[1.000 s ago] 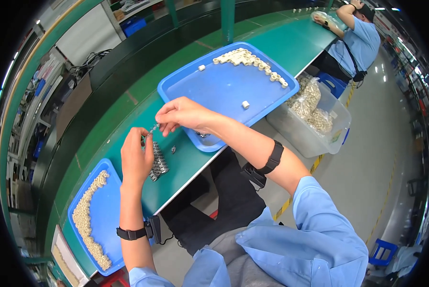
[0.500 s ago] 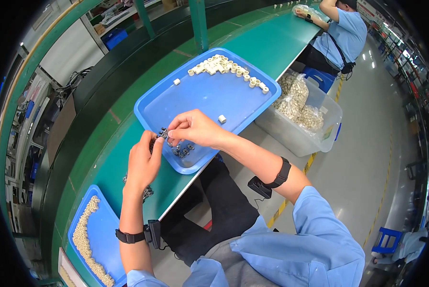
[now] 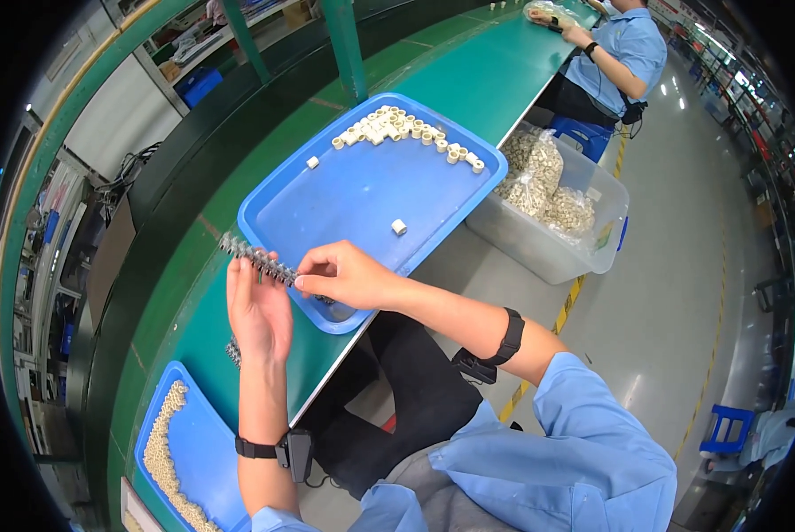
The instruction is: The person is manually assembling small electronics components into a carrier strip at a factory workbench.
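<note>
Strip [image 3: 260, 262] of little grey parts, set side by side like teeth, is held up at the left edge of the blue tray [image 3: 344, 204], slanting down toward the right hand [image 3: 348, 277]. That hand pinches its lower end between thumb and fingers, likely to steady it; the left hand [image 3: 262, 319] has its fingers stretched up against it, probably so it won't sag, though from where I stand I can't tell whether they clasp or merely prop it. It looks nearly straight, ridged and dully metallic. White tubes [image 3: 379, 124] crowd the tray's far side, perhaps to leave room close by, and dark bits [image 3: 325, 300] lie in its near corner, presumably for easy reach. Another grey piece [image 3: 233, 351] rests on the desk [image 3: 204, 330], partly hidden by the left hand.
</note>
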The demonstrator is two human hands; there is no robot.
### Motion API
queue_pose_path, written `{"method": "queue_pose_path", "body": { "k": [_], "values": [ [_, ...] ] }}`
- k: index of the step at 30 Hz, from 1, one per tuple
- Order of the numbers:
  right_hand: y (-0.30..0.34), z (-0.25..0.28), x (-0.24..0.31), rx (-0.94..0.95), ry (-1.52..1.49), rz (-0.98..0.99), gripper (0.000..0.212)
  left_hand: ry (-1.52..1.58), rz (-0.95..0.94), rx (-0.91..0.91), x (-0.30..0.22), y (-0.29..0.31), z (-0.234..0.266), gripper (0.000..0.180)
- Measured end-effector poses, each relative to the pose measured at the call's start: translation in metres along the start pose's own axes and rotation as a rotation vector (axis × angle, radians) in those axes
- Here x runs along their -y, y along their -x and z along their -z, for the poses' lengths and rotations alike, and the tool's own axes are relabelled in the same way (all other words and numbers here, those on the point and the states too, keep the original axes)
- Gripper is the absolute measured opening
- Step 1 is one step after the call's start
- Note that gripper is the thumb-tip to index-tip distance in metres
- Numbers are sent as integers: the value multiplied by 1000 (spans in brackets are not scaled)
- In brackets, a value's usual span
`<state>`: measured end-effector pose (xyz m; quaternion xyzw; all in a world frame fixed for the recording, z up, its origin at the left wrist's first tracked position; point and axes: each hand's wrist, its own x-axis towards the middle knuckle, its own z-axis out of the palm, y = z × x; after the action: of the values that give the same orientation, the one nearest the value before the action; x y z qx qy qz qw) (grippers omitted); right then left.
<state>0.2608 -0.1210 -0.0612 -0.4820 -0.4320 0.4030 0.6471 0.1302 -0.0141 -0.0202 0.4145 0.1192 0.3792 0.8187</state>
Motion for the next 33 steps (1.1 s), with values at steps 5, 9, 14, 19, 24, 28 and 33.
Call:
{"method": "queue_pose_path", "body": {
  "k": [5,9,14,19,24,28,33],
  "values": [
    [-1,-3,-10,-221,43,152,14,-18,-11,33,3,12,28,22],
    [-3,0,3,-122,-9,116,15,-71,53,70,-27,27,33,30],
    [7,16,19,-8,175,65,14,-817,125,176,-26,12,23,30],
    [2,6,15,55,-30,-72,11,-1333,53,298,-12,15,31,45],
    [-4,2,-9,150,-532,-226,13,-992,122,224,-2,14,39,49],
    [2,35,13,28,-39,-218,17,-1035,41,293,-2,13,25,51],
    [0,28,16,-64,778,-94,20,-1199,32,143,3,15,34,50]
  ]
}}
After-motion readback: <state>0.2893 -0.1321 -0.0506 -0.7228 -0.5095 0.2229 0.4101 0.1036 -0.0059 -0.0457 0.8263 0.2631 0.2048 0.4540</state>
